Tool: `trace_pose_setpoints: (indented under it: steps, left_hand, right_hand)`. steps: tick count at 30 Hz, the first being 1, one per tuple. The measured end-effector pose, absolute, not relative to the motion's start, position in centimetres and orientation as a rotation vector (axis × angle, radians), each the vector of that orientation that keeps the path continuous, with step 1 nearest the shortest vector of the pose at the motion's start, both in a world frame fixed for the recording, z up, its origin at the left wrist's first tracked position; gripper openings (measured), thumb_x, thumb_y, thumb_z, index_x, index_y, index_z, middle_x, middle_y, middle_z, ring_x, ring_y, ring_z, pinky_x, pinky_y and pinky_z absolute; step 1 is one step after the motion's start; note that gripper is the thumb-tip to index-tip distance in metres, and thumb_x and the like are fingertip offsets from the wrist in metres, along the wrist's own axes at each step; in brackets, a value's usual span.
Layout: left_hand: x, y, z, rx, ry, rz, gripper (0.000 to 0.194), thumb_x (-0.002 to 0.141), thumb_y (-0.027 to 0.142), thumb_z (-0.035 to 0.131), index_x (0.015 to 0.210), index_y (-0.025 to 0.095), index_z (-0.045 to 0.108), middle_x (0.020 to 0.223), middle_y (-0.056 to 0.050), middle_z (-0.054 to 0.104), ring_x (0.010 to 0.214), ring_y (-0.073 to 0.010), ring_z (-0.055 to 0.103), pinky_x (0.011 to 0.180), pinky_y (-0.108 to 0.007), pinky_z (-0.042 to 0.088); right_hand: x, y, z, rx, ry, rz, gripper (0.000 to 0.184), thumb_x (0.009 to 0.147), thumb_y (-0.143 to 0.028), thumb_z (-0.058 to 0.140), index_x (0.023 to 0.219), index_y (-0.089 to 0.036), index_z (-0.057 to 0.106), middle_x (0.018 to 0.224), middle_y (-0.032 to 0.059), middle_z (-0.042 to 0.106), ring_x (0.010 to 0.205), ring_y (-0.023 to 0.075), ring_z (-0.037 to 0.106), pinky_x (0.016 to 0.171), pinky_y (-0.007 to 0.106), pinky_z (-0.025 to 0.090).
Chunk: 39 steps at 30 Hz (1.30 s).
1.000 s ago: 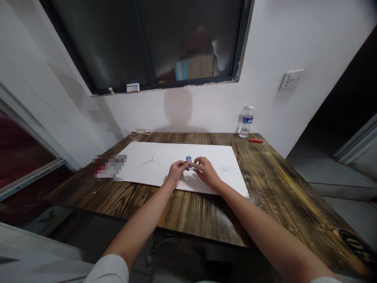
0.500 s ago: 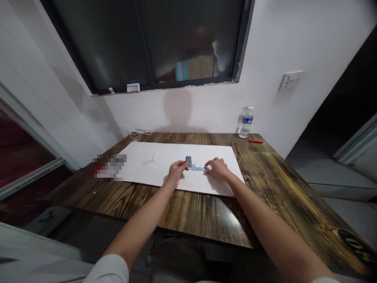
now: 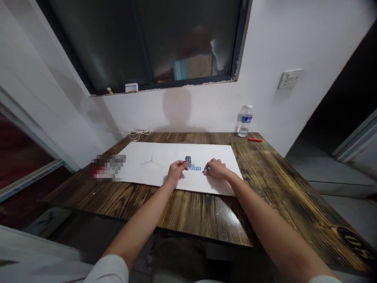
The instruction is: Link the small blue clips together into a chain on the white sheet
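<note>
Blue-and-white tiles (image 3: 192,165) lie on a white sheet of paper (image 3: 147,169), between your two hands. A small upright stack (image 3: 187,160) stands at their left end, just beyond your left hand (image 3: 176,171). Your fingertips come right up to it, though you can't quite tell whether they touch. A short row of flat tiles (image 3: 195,168) runs from the stack toward your right hand (image 3: 215,169). One single tile (image 3: 205,170) sits at your right fingertips and looks pinched there, with the fingers curled down around it. Your left hand is loosely curled, palm down, with no visible hold on anything. Both forearms reach forward over a dark wooden table (image 3: 265,188). Along its back edge are a plastic water bottle (image 3: 245,122), a red stick (image 3: 255,139) and a coiled white cord (image 3: 140,134).
</note>
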<state>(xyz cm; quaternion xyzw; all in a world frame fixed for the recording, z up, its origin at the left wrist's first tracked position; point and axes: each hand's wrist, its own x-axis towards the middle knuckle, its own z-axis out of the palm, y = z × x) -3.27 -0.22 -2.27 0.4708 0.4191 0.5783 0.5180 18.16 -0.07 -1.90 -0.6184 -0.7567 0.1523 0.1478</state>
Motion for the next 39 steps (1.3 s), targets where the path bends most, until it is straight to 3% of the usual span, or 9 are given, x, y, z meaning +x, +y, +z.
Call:
trace_pose_setpoints:
  steps: [5,13,21,27,31,39]
  left_hand:
    - [-3.4,-0.2,-2.4,1.146,1.011,1.390,0.030,0.053,0.037,0.081,0.068,0.016,0.065,0.062,0.000,0.063,0.054,-0.0101,0.055,0.056,-0.023,0.042]
    - [-3.3,-0.3,-2.3,1.130,1.010,1.390,0.031,0.052,0.037,0.082,0.067,0.016,0.064,0.061,0.000,0.063,0.053,-0.0097,0.055,0.057,-0.023,0.042]
    - [-3.3,-0.3,-2.4,1.159,1.007,1.377,0.029,0.055,0.036,0.081,0.067,0.015,0.064,0.059,0.001,0.062,0.053,-0.0100,0.054,0.057,-0.023,0.040]
    - [-3.3,-0.5,-2.2,1.195,0.999,1.352,0.029,0.055,0.037,0.080,0.067,0.016,0.064,0.060,0.000,0.063,0.055,-0.0111,0.055,0.059,-0.024,0.040]
    - [-3.3,-0.4,-2.4,1.243,1.003,1.329,0.031,0.055,0.039,0.081,0.067,0.016,0.065,0.062,-0.001,0.064,0.057,-0.0125,0.056,0.061,-0.025,0.041]
    - [-3.4,-0.3,-2.7,1.264,0.971,1.306,0.029,0.056,0.038,0.080,0.068,0.016,0.066,0.062,0.000,0.064,0.057,-0.0121,0.056,0.063,-0.025,0.041]
  right_hand:
    - [18.2,0.3,-1.8,-1.605,-2.217,0.520,0.019,0.068,-0.027,0.072,0.087,-0.024,0.070,0.089,0.0036,0.067,0.082,0.0203,0.057,0.070,0.030,0.040]
    - [17.4,-0.5,-1.4,-1.307,-2.208,0.671,0.021,0.064,-0.015,0.069,0.084,-0.021,0.071,0.075,-0.0009,0.068,0.065,0.0130,0.056,0.060,0.022,0.039]
    - [16.7,-0.3,-1.1,-1.053,-1.904,0.999,0.016,0.066,-0.030,0.069,0.077,-0.019,0.073,0.071,0.0018,0.071,0.067,0.0161,0.061,0.066,0.028,0.045]
    - [14.9,-1.2,-1.0,-0.812,-1.396,1.270,0.040,0.056,-0.036,0.078,0.089,-0.016,0.070,0.072,0.0031,0.070,0.068,0.0172,0.063,0.069,0.033,0.050]
    - [13.9,-1.5,-1.4,-0.928,-1.306,1.191,0.031,0.055,-0.041,0.078,0.071,-0.015,0.069,0.070,0.0050,0.070,0.066,0.0175,0.062,0.066,0.031,0.049]
    - [13.6,-1.3,-1.9,-0.984,-1.285,1.065,0.031,0.064,-0.047,0.071,0.069,-0.017,0.063,0.057,-0.0006,0.060,0.051,0.0116,0.051,0.051,0.025,0.039]
